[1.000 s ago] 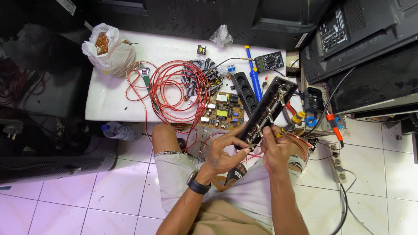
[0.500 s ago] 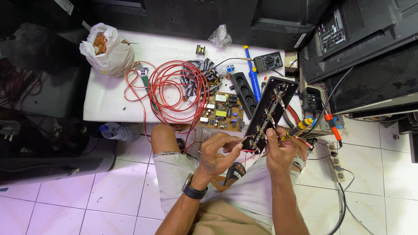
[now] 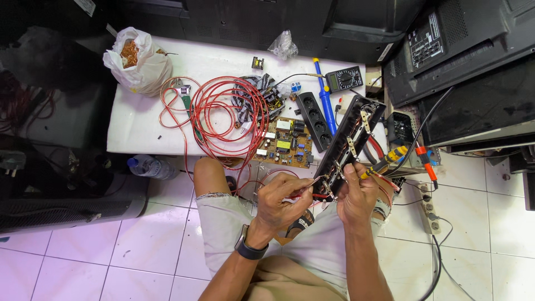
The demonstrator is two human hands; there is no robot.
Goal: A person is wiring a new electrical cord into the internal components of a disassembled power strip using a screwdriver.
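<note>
Fingers of left hand [image 3: 287, 198] pinch, seemingly, one wire; right hand [image 3: 356, 195] grips one screwdriver [image 3: 383, 163].

White bag [image 3: 137, 67] at ten o'clock; clear bag [image 3: 283, 44] at twelve; white label [image 3: 424, 40] on TV back, two o'clock; grey meter screen [image 3: 346, 79] at one.

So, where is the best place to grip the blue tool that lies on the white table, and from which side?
Grip the blue tool around the middle of its long, thin shaft, coming from above. It lies flat on the white table, running away from the person, so fingers can close across it from left and right. The black power strip lies close on its left, the multimeter on its right.
</note>
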